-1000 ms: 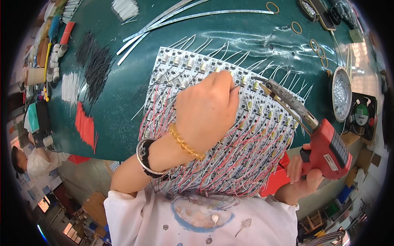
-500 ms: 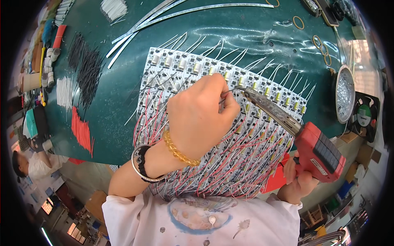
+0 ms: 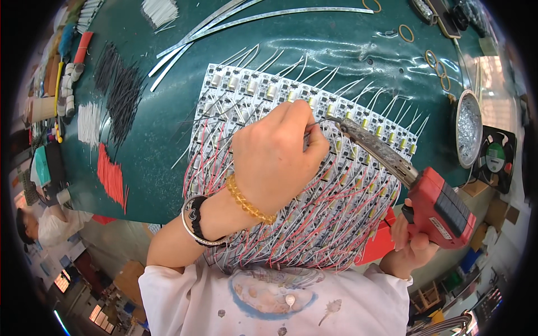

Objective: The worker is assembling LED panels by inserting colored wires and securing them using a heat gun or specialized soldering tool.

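My left hand [image 3: 274, 145] is closed in a pinch over a panel of small white circuit boards [image 3: 208, 84]. A thin black wire [image 3: 317, 122] sticks out from between its thumb and forefinger. In my right hand [image 3: 413, 246] is a red soldering gun [image 3: 443, 210], fingers wrapped round its grip. The gun's dark tip meets the wire's end just right of my left fingertips, above a row of boards. Red, white and black wires [image 3: 291, 235] hang thickly over the near part of the panel. My left hand hides the boards under it.
Left on the green table [image 3: 159, 129] lie piles of black wires [image 3: 123, 101], white wires [image 3: 89, 124] and red wires [image 3: 111, 179]. Metallic strips [image 3: 252, 18] lie at the back. A bowl of silvery bits [image 3: 468, 129] and a fan [image 3: 497, 157] stand right. Another person [image 3: 53, 227] is at far left.
The soldering gun has shifted slightly right, its tip staying close to my left fingertips. My left hand keeps its pinch on the black wire.
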The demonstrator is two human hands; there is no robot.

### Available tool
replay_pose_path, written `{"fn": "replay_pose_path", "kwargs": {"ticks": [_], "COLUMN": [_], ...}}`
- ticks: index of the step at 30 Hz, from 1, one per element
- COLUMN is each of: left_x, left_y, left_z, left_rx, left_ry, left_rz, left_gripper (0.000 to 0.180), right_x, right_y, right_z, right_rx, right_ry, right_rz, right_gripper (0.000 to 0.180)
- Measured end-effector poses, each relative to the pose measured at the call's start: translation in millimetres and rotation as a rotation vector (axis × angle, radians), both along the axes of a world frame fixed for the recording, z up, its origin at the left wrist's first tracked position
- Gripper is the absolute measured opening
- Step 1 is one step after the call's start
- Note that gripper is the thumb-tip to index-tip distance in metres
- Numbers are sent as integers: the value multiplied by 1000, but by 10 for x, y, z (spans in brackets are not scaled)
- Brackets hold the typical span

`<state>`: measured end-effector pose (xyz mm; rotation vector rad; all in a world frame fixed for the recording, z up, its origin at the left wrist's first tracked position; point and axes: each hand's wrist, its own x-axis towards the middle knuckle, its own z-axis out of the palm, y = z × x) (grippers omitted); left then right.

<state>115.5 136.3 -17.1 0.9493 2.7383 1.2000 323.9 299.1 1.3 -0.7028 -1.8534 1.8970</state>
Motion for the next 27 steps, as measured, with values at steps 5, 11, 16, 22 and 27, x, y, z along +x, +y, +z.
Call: {"fn": "replay_pose_path", "kwargs": {"ticks": [5,11,16,22,27], "left_x": [1,-19,-139,30,131], "left_y": [-10,-88,-459,-140,162], "left_z": [-1,119,711,567,128], "left_rx": [1,31,-189,85,-104], "left_ry": [9,-113,-279,-242,88], "left_rz": [-5,-62,-172,-149,-58], "left_gripper": [11,8,7,8,12], "right_x": [-46,-22,26,41,35], "right_y": [-49,2,12,77,-8], "right_z": [22,25,92,88,115], "right_rx": [-1,2,21,-104,-60], "right_ry": [-16,41,56,70,49], "right_rz": [3,13,-39,21,-72], "right_gripper": [78,78,80,80,81]}}
